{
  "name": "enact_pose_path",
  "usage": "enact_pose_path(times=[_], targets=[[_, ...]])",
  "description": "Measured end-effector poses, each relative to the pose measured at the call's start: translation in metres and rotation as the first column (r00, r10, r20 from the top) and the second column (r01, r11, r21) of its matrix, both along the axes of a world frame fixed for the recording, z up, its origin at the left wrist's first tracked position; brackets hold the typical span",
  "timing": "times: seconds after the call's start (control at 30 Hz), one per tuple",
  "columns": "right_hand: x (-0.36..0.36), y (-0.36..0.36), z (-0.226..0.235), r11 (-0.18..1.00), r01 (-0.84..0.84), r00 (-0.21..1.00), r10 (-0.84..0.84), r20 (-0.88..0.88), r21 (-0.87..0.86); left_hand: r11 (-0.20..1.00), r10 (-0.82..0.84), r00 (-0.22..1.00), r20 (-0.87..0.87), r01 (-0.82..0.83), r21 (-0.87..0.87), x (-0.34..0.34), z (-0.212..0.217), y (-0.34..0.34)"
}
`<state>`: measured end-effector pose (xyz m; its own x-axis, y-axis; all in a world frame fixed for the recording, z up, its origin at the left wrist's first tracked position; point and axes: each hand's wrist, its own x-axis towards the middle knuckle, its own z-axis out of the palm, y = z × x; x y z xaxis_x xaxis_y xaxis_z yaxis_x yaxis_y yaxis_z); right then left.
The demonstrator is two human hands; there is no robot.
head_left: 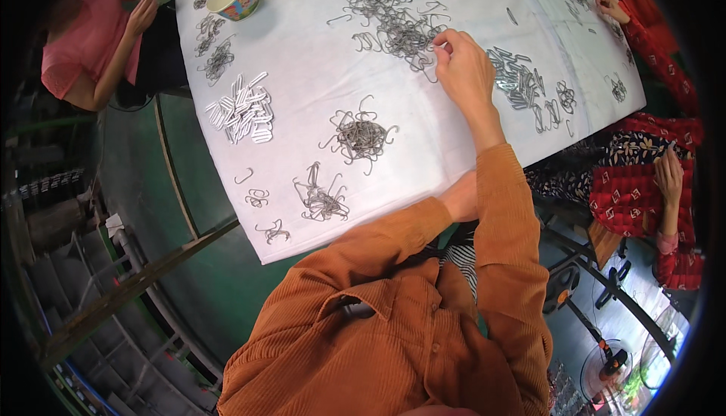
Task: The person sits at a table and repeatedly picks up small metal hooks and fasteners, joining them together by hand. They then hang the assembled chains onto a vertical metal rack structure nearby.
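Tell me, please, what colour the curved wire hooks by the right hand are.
The hooks look grey, best in the head view.

the large heap of thin grey wire hooks [404,38] lies loose and tangled toward the far side of the white-covered table [295,60]. its pieces point every which way, densest in the middle, with curved ends poking out around the rim and a few strays to the left.

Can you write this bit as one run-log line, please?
right hand: at wire-hook heap's edge | left hand: partly hidden behind right sleeve | on white table: patterned tub
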<state>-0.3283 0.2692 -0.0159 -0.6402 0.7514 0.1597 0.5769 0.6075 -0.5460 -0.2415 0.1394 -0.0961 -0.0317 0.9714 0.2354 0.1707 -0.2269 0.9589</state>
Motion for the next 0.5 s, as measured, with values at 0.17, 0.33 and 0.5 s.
enact_pose_path(times=[0.17,0.33,0.5], targets=[[-0.005,-0.012,-0.019,0.989,-0.149,0.982,0.148,0.115,0.005,0.995,0.014,0.864,0.503,0.039,-0.096,0.001,0.006,-0.007],[-0.012,-0.02,0.0,0.972,-0.226,0.889,0.235,0.393,-0.071,0.998,-0.024,0.936,0.351,0.045,-0.054,-0.002,-0.008,-0.012],[0.012,-0.015,-0.005,0.981,-0.159,0.958,0.18,0.223,-0.107,0.998,0.023,0.971,0.24,-0.038,0.058,0.0,-0.002,-0.009]])
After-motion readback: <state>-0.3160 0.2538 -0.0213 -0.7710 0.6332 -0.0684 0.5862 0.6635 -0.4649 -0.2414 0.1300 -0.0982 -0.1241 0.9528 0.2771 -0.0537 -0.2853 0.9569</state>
